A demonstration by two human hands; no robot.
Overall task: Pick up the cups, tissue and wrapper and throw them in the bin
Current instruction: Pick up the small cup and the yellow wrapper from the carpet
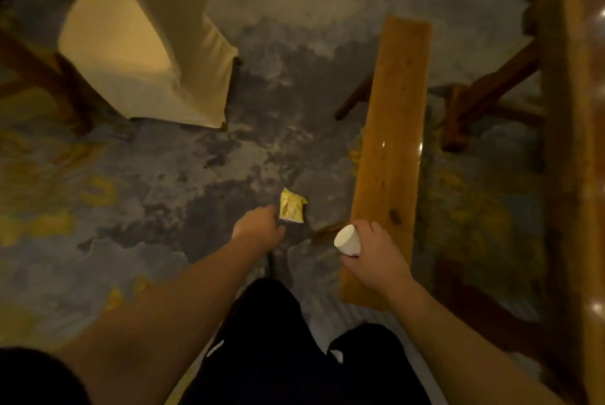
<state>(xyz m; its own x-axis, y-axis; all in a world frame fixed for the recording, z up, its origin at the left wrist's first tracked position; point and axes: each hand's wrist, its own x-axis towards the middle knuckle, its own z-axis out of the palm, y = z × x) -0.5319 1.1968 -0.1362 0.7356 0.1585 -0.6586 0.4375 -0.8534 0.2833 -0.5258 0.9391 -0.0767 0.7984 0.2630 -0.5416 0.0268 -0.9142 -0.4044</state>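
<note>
While you stand over the patterned carpet (137,182), your right hand (376,257) is wrapped around a white cup (347,240), tipped on its side with its base pointing away from the wooden bench (391,142); the hand hovers above the near end of that bench; your left hand (260,227) reaches down on the bench's open side, its fingers curled under and hidden, so whether they are spread or closed cannot be told; a yellow wrapper (291,210) lies flat on the carpet just beyond that hand, between it and the bench, close to the knuckles though contact is unclear; a chair in a cream cover (144,54) stands well apart from the bench, across the open carpet; your dark trousers (278,339) fill the foreground below both forearms.
</note>
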